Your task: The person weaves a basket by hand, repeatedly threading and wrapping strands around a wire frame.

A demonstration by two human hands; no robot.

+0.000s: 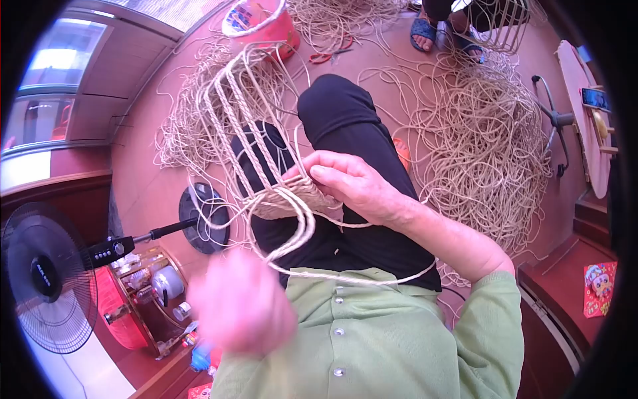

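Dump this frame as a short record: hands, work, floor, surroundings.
Right hand: gripping woven piece
Left hand: blurred, near looped cord; grip unclear
Work: dense band at near end, open braided strands beyond
Floor: large cord pile, red-handled scissors, pink bucket
Surroundings: dark fan at left; another person's sandaled foot at top

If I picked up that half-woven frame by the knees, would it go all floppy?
The half-woven frame would probably keep its shape, since its bars run straight past the weaving. The loose cord looping off it would likely flop and trail, as it bends in soft curves. It might feel light for its size, with those wide gaps.
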